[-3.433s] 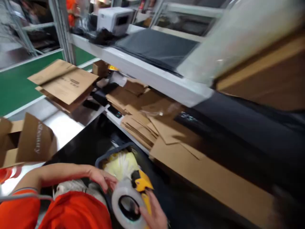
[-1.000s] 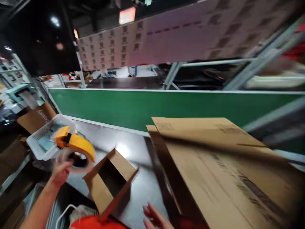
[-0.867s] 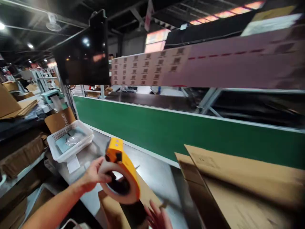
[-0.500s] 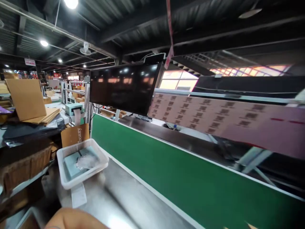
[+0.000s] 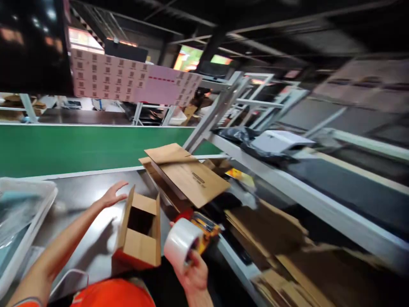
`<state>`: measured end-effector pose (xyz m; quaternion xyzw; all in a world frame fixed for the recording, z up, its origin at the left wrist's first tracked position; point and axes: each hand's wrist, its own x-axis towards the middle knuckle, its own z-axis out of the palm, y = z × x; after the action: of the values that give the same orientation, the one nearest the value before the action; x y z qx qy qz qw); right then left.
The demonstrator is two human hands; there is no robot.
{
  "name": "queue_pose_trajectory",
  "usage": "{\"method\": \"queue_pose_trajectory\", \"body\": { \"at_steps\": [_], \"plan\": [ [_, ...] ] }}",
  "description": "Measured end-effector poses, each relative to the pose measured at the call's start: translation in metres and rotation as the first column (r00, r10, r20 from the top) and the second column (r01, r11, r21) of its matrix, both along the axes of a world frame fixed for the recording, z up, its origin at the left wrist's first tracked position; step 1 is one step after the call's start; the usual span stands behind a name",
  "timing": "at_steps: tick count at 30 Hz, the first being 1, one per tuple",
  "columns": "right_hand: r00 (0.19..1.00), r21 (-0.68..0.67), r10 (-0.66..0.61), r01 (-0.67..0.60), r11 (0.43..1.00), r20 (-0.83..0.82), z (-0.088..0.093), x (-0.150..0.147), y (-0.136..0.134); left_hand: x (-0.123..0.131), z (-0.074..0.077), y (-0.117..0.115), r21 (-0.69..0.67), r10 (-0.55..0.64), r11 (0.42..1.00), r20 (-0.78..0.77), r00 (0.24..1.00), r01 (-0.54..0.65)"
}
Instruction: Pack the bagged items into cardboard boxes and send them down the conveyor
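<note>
Counter (image 5: pixel 76 192) is exposed between one basket (image 5: pixel 47 198) and one box (image 5: pixel 140 247), lower left; left fingers (image 5: pixel 119 185) are spread; one tape dispenser (image 5: pixel 180 241) is gripped by right fingers (image 5: pixel 196 259).

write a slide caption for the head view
An open cardboard box between an empty left hand and a right hand holding a tape dispenser.

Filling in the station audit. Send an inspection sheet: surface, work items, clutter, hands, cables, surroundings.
Surface: shiny metal bench, shadowed in places.
Work items: cardboard box, top open; pale tape roll with yellow dispenser.
Clutter: white basket at left holding clear plastic; folded cardboard beyond the box; more brown sheets at right.
Hands: right hand grips the tape roll; left hand, fingers spread, beside the box, contact unclear.
Cables: none clearly seen.
Surroundings: green panel behind the bench, dark screen upper left, grey shelf at right.
</note>
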<state>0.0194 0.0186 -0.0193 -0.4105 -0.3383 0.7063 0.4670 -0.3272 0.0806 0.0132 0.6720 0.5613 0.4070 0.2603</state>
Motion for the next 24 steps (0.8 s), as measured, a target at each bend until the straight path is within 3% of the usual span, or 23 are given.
{"method": "queue_pose_trajectory", "body": {
  "at_steps": [3, 7, 10, 15, 18, 20, 24],
  "plan": [
    [0.985, -0.084, -0.081, 0.069, 0.994, -0.150, -0.009, -0.021, 0.001, 0.006, -0.045, -0.009, 0.023, -0.069, 0.997, 0.027, 0.997, 0.069],
    [0.955, -0.187, 0.053, -0.111, 0.976, -0.291, -0.010, -0.053, 0.023, 0.011, -0.080, -0.033, 0.045, 0.096, 0.994, 0.033, 0.995, -0.097],
    [0.928, -0.246, 0.140, -0.234, 0.941, -0.346, -0.007, -0.060, 0.048, 0.017, -0.087, -0.039, 0.041, 0.143, 0.989, -0.028, 0.989, -0.142],
    [0.857, -0.317, 0.393, -0.494, 0.809, -0.334, -0.011, -0.055, 0.093, 0.027, -0.085, -0.045, -0.033, 0.045, 0.998, -0.188, 0.981, -0.052],
    [0.790, -0.327, 0.486, -0.602, 0.728, -0.373, -0.019, -0.063, 0.116, 0.040, -0.088, -0.070, -0.017, 0.210, 0.976, -0.227, 0.951, -0.219],
    [0.732, -0.360, 0.556, -0.680, 0.639, -0.395, -0.022, -0.079, 0.133, 0.056, -0.092, -0.095, 0.007, 0.408, 0.908, -0.250, 0.878, -0.420],
    [0.559, -0.459, 0.747, -0.803, 0.380, -0.360, -0.012, -0.135, 0.164, 0.084, -0.087, -0.132, 0.035, 0.722, 0.645, -0.356, 0.593, -0.764]
  ]
}}
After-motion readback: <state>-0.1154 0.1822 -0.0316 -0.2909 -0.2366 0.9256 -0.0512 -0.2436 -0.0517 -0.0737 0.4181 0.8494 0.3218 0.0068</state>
